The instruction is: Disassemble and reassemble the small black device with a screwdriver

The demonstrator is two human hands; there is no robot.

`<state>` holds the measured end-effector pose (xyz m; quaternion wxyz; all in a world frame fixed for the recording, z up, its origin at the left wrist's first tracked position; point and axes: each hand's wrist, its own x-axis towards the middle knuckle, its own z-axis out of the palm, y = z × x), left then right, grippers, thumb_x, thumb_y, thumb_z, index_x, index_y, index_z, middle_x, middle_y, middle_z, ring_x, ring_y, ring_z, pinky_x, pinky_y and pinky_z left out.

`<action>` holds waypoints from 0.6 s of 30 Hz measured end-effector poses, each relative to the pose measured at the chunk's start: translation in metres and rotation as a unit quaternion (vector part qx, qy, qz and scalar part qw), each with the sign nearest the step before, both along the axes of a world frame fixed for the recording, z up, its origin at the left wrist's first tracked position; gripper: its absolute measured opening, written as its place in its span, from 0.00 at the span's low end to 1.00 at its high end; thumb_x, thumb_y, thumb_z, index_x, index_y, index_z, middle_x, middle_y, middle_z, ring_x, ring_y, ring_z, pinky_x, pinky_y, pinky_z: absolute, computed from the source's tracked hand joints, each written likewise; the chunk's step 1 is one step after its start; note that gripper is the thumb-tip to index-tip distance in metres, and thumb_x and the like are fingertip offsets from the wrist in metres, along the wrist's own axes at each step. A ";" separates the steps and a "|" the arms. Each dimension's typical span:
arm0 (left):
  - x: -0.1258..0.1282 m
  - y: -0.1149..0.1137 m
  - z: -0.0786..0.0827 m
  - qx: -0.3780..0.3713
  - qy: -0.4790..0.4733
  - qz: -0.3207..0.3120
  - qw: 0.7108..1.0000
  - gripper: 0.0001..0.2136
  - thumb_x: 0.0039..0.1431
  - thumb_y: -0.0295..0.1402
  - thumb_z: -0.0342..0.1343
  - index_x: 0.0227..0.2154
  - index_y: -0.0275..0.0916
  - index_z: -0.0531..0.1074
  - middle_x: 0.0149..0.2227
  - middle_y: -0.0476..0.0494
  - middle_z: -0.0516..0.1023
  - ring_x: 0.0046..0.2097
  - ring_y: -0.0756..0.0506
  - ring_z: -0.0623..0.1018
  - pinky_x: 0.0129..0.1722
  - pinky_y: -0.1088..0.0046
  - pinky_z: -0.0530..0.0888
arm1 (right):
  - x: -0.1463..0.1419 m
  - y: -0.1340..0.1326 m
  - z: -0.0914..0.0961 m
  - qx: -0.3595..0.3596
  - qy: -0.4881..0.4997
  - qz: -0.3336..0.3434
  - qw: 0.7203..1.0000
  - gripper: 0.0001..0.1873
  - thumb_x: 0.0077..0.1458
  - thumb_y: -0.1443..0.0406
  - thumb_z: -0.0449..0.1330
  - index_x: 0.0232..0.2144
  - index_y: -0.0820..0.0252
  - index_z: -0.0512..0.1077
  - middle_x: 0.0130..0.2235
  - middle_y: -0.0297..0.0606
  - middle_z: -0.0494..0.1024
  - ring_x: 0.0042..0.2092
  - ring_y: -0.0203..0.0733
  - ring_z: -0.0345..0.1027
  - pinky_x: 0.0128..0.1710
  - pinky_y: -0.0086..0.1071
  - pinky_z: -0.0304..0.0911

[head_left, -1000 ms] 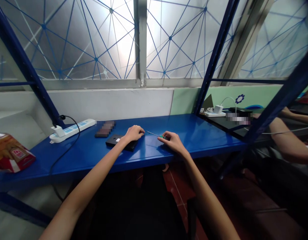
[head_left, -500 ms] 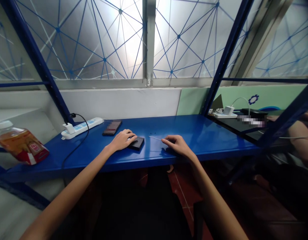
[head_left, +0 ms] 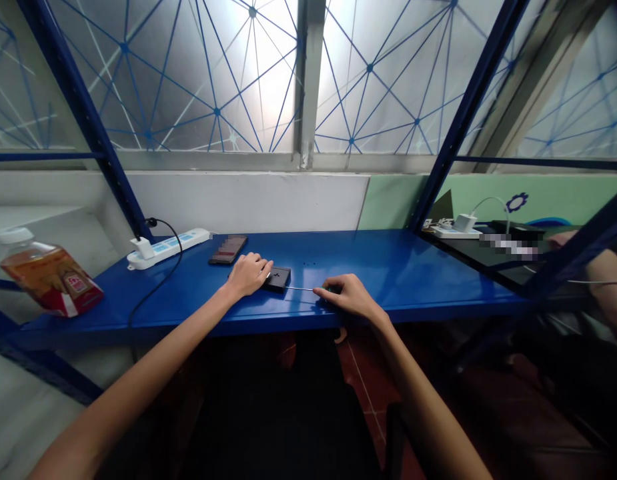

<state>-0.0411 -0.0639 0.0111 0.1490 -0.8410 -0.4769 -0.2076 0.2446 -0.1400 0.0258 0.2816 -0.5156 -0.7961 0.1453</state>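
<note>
My left hand [head_left: 251, 275] rests closed over the left part of a flat black box-like device [head_left: 279, 280], with its fingers bent down on it. A plus-shaped mark shows on the device's top. My right hand [head_left: 352, 295] is closed on a thin metal-shafted tool that looks like a screwdriver [head_left: 301, 289]. Its handle is mostly hidden in the palm. The shaft points left, and its tip is at or very near the device's right edge; whether they touch I cannot tell. Several tiny dark pieces [head_left: 309, 263] lie on the blue table [head_left: 368, 257] just behind.
A phone [head_left: 229, 250] lies behind my left hand. A white power strip [head_left: 171, 248] with a black cable is at the left, near a bottle of orange-brown drink [head_left: 51, 273]. Blue metal posts [head_left: 463, 110] flank the table. Another person's arm [head_left: 605, 280] shows at the far right.
My right hand has moved slightly left and toward me, bringing the tool's tip to the device's edge. My left hand's fingers have shifted, uncovering more of the device's top. The view has tilted slightly.
</note>
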 end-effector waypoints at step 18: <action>0.000 -0.001 -0.002 0.006 -0.004 0.009 1.000 0.23 0.71 0.38 0.40 0.31 0.37 0.79 0.34 0.37 0.77 0.40 0.42 0.74 0.40 0.65 0.66 | 0.001 0.003 -0.003 0.016 -0.024 -0.004 1.000 0.26 0.58 0.44 0.54 0.26 0.58 0.78 0.23 0.35 0.74 0.26 0.35 0.60 0.28 0.31 0.48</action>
